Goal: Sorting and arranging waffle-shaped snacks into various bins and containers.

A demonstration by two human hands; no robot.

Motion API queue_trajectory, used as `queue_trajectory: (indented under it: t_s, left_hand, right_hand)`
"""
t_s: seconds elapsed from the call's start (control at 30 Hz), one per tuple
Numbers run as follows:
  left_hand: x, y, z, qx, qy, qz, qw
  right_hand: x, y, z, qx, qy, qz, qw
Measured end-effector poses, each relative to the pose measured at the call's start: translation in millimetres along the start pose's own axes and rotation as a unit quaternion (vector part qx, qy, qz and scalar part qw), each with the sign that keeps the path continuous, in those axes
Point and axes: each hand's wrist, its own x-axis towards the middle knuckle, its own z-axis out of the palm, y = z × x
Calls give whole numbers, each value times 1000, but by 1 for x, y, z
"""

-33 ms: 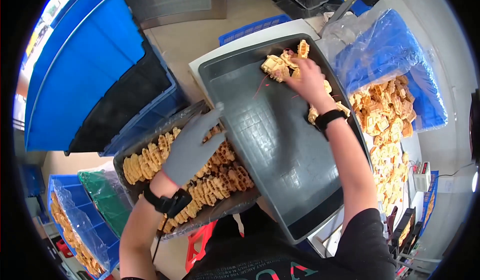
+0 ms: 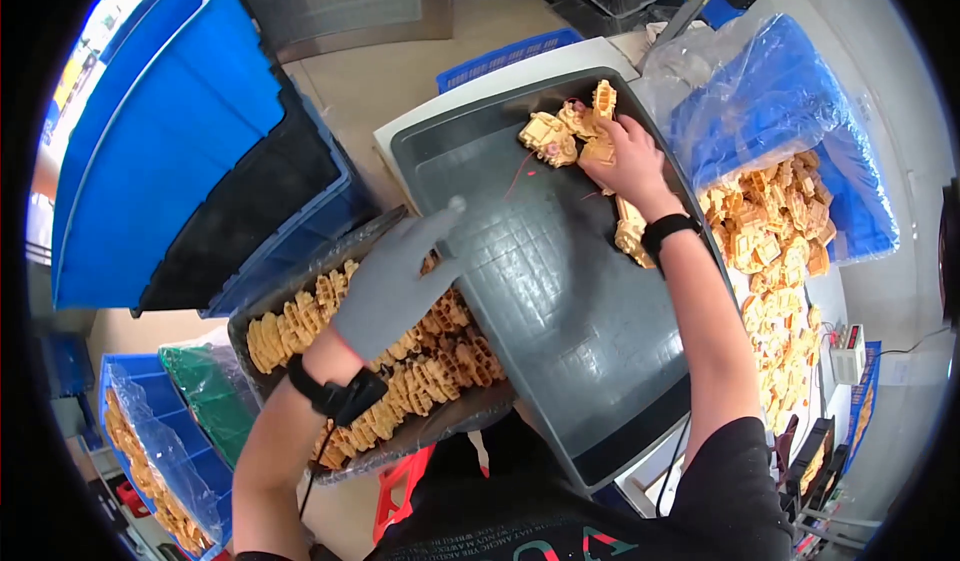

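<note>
While the small cluster of tan waffle pieces (image 2: 565, 133) sits at the far end of the dark grey tray (image 2: 560, 311), the bare right hand (image 2: 625, 161) lies on top of it, fingers curled around a few pieces, grip partly closed on them. A black wrist strap (image 2: 668, 229) sits just behind that hand, and more waffle pieces (image 2: 630, 236) lie under the forearm by the tray's right edge. The left hand (image 2: 395, 281), in a grey glove, is spread flat, fingers wide, holding nothing; its fingertips touch the tray's left rim and its palm hovers over a second tray full of waffles (image 2: 440, 361), lined with clear film. A black band (image 2: 335, 393) wraps that wrist. The grey tray rests on a white counter (image 2: 480, 91). Right of it, a blue crate (image 2: 790, 111) with plastic liner holds a heap of waffles (image 2: 775, 221). Left, a big blue bin (image 2: 170, 161) is open.
</note>
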Motion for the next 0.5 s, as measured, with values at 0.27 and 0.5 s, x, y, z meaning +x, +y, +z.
queue_trajectory:
  t_s: [0.27,0.5]
  left_hand:
    - [198,7,65,354,-136,54,924]
    - [233,6,132,463,-170,-62,867]
  right_hand:
    - [-49,24,16,-28,-101,-95,990]
    - [-79,37,-14,96,-99,-81,987]
